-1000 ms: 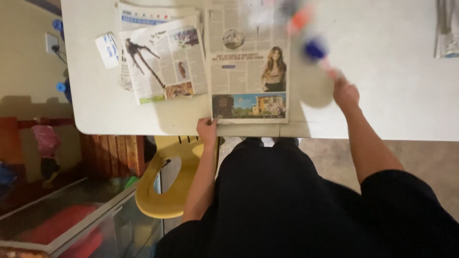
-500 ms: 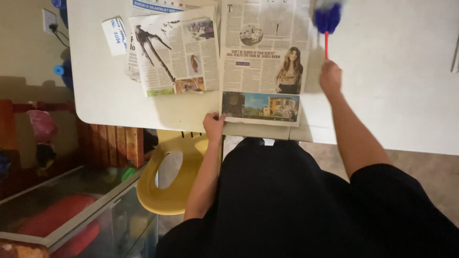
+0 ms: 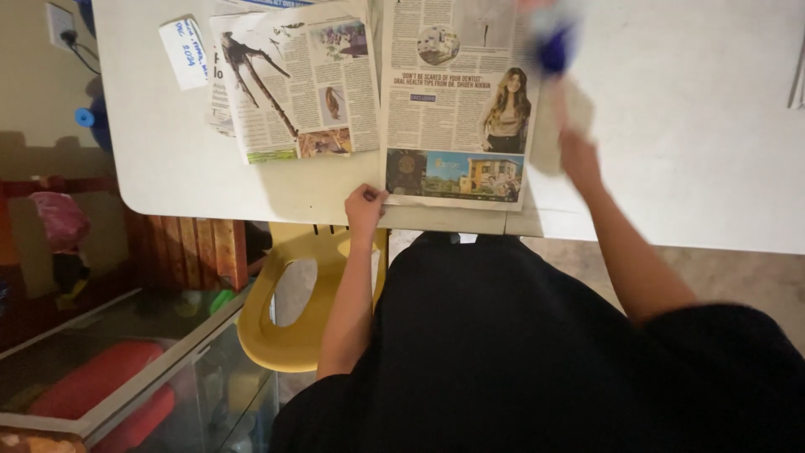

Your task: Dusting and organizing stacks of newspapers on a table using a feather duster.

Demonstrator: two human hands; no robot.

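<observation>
Nearest the body: a yellow chair [image 3: 285,327] stands under the worktop [image 3: 688,126] edge, beside a glass tank [image 3: 168,377] holding something red.
Left hand: left hand [image 3: 366,204] is clenched on the near bottom corner of the newspaper page [image 3: 457,101], pinning it flat at the worktop's front edge.
Right hand: right hand [image 3: 579,155] is blurred; it seems closed around the thin handle of a blue-headed tool [image 3: 555,46] raised over the page's right edge, though the grip itself I cannot tell for sure.
Progress: judging by the layout, paper is spread and held; nothing is yet placed or marked on it.
Count: two spreads of newspaper, the second newspaper spread [image 3: 293,80] lying left; one small white label [image 3: 184,52] at the far left; one tool.
</observation>
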